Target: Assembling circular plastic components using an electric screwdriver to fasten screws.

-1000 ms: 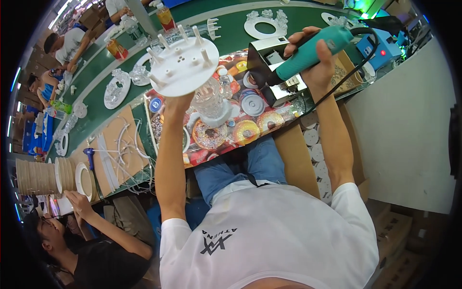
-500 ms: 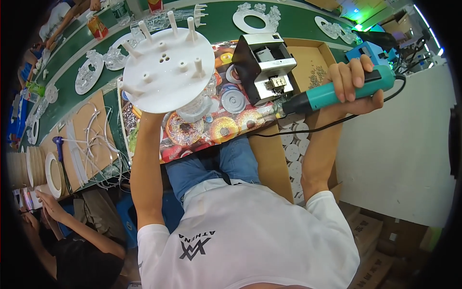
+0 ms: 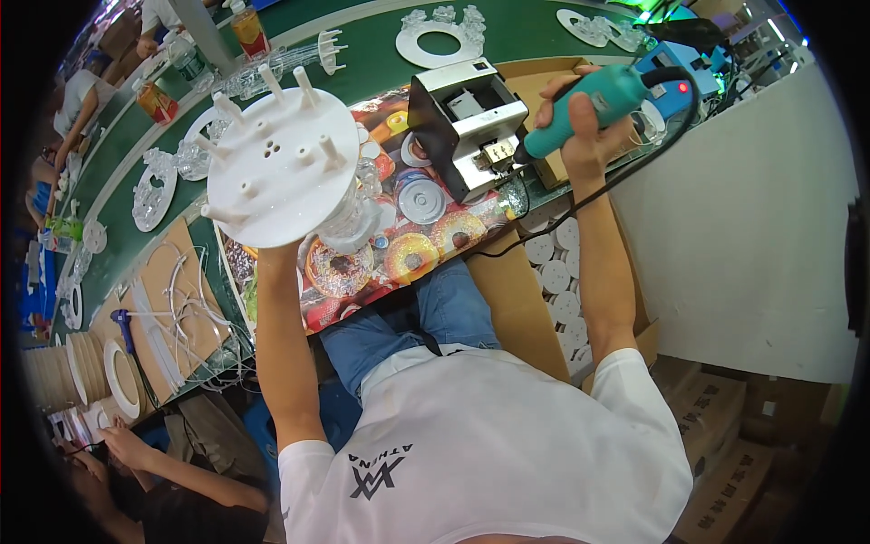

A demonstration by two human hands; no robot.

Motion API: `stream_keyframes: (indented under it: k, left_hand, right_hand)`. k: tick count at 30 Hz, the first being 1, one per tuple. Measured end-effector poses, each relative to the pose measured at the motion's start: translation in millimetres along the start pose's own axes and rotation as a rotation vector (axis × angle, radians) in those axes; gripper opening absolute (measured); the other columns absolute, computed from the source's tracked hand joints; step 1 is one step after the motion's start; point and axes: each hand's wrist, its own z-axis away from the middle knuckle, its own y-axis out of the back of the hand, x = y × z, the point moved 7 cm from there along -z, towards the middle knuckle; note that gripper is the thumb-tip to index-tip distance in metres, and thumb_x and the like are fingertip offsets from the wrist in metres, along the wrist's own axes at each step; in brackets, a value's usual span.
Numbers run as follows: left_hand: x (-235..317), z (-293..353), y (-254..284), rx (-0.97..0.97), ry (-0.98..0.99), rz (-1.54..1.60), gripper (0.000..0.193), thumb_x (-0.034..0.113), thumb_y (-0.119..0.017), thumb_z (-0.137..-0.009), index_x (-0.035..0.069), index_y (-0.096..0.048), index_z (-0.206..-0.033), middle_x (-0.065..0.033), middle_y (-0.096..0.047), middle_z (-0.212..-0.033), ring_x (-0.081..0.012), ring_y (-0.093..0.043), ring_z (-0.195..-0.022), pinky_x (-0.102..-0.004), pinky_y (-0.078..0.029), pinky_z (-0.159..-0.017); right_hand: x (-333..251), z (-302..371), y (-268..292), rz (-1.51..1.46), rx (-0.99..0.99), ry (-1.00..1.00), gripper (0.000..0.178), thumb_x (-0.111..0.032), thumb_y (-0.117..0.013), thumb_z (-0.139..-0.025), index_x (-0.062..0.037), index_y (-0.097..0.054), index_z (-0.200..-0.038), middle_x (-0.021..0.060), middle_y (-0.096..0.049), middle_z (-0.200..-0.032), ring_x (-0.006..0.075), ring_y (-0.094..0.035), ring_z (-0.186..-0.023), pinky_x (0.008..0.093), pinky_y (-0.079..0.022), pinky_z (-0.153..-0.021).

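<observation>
My left forearm [image 3: 288,354] reaches up under a round white plastic disc [image 3: 281,172] with several upright pegs. The disc hides my left hand, which holds it tilted above the table; clear plastic parts [image 3: 349,222] show beneath its right edge. My right hand [image 3: 584,127] is wrapped round a teal electric screwdriver [image 3: 605,98] with a black cable. The screwdriver's dark nose points down-left at the brass-coloured block on the front of a black and silver screw feeder [image 3: 471,113]. Whether the bit touches a screw there is too small to tell.
A mat printed with doughnuts [image 3: 412,258] lies under the feeder. An open carton [image 3: 557,295] of white round parts stands beside my right leg. White rings with clear ornaments [image 3: 435,43] lie along the green table. At left are cable ties, a glue gun [image 3: 124,328] and a co-worker's arms [image 3: 181,471].
My right hand has brought the screwdriver left and up, turning it so its nose meets the feeder's front. The disc sits slightly farther left and lower as the view shifted.
</observation>
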Motion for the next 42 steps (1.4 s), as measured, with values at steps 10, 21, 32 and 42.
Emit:
stream_keyframes:
  k: [10,21,32,42]
  left_hand:
    - [16.3,4.2,58.3,0.234,-0.094,-0.328,0.107,0.089,-0.038,-0.065,0.021,-0.019,-0.145,-0.0125,-0.03,-0.144,-0.0316,-0.032,-0.132,-0.0527,-0.034,-0.106]
    - [19.0,-9.8,40.2,0.125,-0.25,-1.137,0.065,0.037,-0.055,-0.086,0.009,-0.029,-0.139,-0.0108,-0.038,-0.138,-0.0222,-0.036,-0.127,-0.0404,-0.036,-0.104]
    - [-2.2,3.5,49.6,-0.082,-0.242,-1.322,0.09,0.03,-0.08,-0.068,0.007,-0.03,-0.14,-0.0145,-0.041,-0.137,-0.0278,-0.036,-0.131,-0.0418,-0.023,-0.112]
    - [6.8,-1.1,-2.2,-0.236,-0.377,-1.599,0.071,0.013,-0.07,-0.079,0.009,-0.03,-0.137,-0.0115,-0.045,-0.134,-0.0213,-0.048,-0.12,-0.0397,-0.042,-0.102]
  right_hand:
    - [27.3,4.1,-5.3,0.061,-0.046,-0.045,0.037,-0.016,-0.063,-0.086,-0.0002,-0.044,-0.113,0.016,-0.06,-0.079,0.0182,-0.057,-0.057,0.0312,-0.049,-0.053]
    - [-46.5,-23.1,-22.9,-0.013,-0.01,-0.057,0.037,-0.019,-0.06,-0.087,-0.0012,-0.043,-0.116,0.0186,-0.06,-0.081,0.0194,-0.056,-0.055,0.0329,-0.048,-0.05]
    - [-176.4,-132.0,-169.2,-0.191,-0.061,0.188,0.036,-0.039,-0.061,-0.083,-0.004,-0.053,-0.09,0.0091,-0.059,-0.071,0.0122,-0.053,-0.044,0.0263,-0.045,-0.038]
    - [-161.7,-143.7,-250.6,-0.256,-0.308,0.018,0.031,-0.032,-0.061,-0.086,-0.0016,-0.055,-0.09,0.0076,-0.058,-0.07,0.0114,-0.054,-0.048,0.0258,-0.046,-0.042]
